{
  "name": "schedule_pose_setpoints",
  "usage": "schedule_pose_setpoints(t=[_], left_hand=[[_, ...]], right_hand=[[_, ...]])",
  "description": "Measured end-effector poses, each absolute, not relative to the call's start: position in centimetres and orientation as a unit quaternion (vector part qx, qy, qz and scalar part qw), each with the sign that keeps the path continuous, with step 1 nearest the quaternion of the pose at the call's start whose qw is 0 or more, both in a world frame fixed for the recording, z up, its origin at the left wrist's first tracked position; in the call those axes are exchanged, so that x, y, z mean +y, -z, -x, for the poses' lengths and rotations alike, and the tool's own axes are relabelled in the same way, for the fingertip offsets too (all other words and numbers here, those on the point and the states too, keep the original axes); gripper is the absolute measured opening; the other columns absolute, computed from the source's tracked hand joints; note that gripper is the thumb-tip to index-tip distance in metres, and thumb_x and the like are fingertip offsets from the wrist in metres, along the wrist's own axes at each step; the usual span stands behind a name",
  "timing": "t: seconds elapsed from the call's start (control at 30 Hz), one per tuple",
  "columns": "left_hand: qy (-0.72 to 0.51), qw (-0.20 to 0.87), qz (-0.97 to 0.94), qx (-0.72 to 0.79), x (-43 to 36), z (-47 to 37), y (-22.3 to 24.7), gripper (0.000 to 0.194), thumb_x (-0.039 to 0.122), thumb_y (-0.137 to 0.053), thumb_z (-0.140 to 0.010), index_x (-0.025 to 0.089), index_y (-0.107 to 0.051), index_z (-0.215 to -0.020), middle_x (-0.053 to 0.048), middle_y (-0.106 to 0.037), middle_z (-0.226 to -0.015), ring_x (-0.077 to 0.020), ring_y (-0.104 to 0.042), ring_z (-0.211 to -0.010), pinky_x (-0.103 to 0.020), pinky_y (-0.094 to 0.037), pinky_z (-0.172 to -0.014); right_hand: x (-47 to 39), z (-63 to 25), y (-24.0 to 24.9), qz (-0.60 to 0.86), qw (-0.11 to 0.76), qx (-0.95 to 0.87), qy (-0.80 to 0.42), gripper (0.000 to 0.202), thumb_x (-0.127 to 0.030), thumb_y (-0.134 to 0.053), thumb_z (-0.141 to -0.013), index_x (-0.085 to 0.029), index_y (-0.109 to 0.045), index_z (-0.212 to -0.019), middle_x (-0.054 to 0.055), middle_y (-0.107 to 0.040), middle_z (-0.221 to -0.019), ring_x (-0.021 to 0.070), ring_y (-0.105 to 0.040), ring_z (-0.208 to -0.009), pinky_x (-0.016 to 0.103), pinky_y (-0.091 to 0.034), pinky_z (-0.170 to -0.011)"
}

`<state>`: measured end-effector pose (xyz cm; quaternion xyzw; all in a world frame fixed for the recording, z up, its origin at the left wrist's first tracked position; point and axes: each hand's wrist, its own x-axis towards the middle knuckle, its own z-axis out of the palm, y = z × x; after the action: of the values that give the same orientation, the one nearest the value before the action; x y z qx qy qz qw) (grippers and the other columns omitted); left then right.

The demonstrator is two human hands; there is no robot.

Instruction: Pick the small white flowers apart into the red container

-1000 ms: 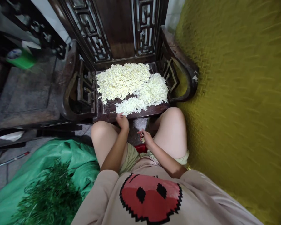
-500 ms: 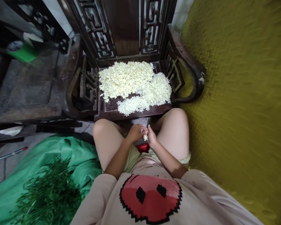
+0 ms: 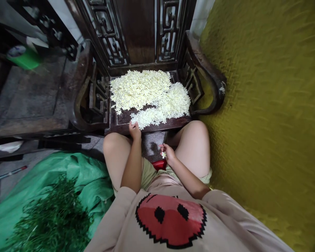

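My left hand [image 3: 135, 131] reaches to the seat's front edge, its fingertips at the near-left end of a strip of loose white flowers [image 3: 148, 117]. Its fingers look slightly apart, with no flower plainly held between them. Between my knees, my right hand [image 3: 169, 154] is closed on a small white flower [image 3: 163, 154], which shows below its fingertips. Behind the strip, a larger heap of cream-white flowers [image 3: 140, 89] covers much of the dark wooden seat [image 3: 124, 118].
Curved armrests [image 3: 219, 92] flank the seat, and a yellow textured sheet [image 3: 262, 115] rises at the right. Left are a wooden side table [image 3: 23, 94] with a green roll [image 3: 23, 57], and a green sack [image 3: 76, 162] with leafy stems [image 3: 54, 213]. Something red [image 3: 159, 164] sits between my thighs.
My left hand has left my right hand and moved forward and left to the flowers' edge. My right hand stays between the knees with the flower.
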<state>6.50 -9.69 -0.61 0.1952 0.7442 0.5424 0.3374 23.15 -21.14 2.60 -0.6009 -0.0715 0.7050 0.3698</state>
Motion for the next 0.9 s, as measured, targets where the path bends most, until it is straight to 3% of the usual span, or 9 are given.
schedule_pose_setpoints(t=[0.17,0.3,0.47,0.73,0.9], left_hand=[[-0.531,0.332,-0.229,0.745,-12.8,-8.8,-1.9,0.031,0.023,-0.047,-0.082,0.015,-0.057,-0.11,-0.009,-0.063,-0.099,-0.0147,-0.06,-0.083,-0.028,-0.045,-0.08],[-0.406,0.454,-0.523,0.596,-17.7,-11.1,-4.6,0.019,0.027,-0.057,-0.077,0.018,-0.065,-0.093,-0.005,-0.065,-0.087,-0.0159,-0.06,-0.078,-0.03,-0.046,-0.077],[-0.233,0.35,-0.741,0.524,-21.7,-11.9,-5.3,0.019,0.024,-0.067,-0.072,0.018,-0.067,-0.09,-0.008,-0.066,-0.095,-0.0222,-0.058,-0.093,-0.035,-0.042,-0.083],[-0.187,0.292,-0.784,0.515,-22.0,-12.4,-4.5,0.022,0.025,-0.066,-0.074,0.019,-0.066,-0.095,-0.008,-0.066,-0.101,-0.0234,-0.059,-0.096,-0.038,-0.041,-0.087],[-0.283,0.34,-0.7,0.561,-22.8,-12.7,-4.8,0.013,0.02,-0.057,-0.078,0.018,-0.069,-0.084,-0.007,-0.069,-0.089,-0.0194,-0.062,-0.086,-0.034,-0.045,-0.082]], right_hand=[[-20.7,-23.4,-2.9,0.589,0.382,-0.066,-0.709,0.028,-0.033,-0.043,-0.083,-0.015,-0.059,-0.068,-0.005,-0.042,-0.043,0.0076,-0.039,-0.034,0.023,-0.026,-0.04],[-20.0,-23.5,-3.8,0.521,0.418,-0.066,-0.741,0.035,-0.048,-0.048,-0.082,-0.016,-0.058,-0.072,-0.004,-0.046,-0.048,0.0085,-0.042,-0.039,0.022,-0.031,-0.042],[-19.5,-24.2,-4.8,0.462,0.433,-0.071,-0.771,0.041,-0.055,-0.045,-0.083,-0.017,-0.059,-0.083,-0.002,-0.052,-0.058,0.0083,-0.043,-0.044,0.021,-0.03,-0.039],[-19.8,-25.1,-5.2,0.449,0.413,-0.12,-0.783,0.052,-0.065,-0.036,-0.082,-0.019,-0.06,-0.091,0.001,-0.056,-0.07,0.0099,-0.045,-0.052,0.02,-0.032,-0.041],[-19.7,-25.3,-5.0,0.452,0.404,-0.114,-0.787,0.045,-0.06,-0.041,-0.082,-0.019,-0.059,-0.09,0.002,-0.058,-0.073,0.0109,-0.05,-0.057,0.021,-0.036,-0.046]])
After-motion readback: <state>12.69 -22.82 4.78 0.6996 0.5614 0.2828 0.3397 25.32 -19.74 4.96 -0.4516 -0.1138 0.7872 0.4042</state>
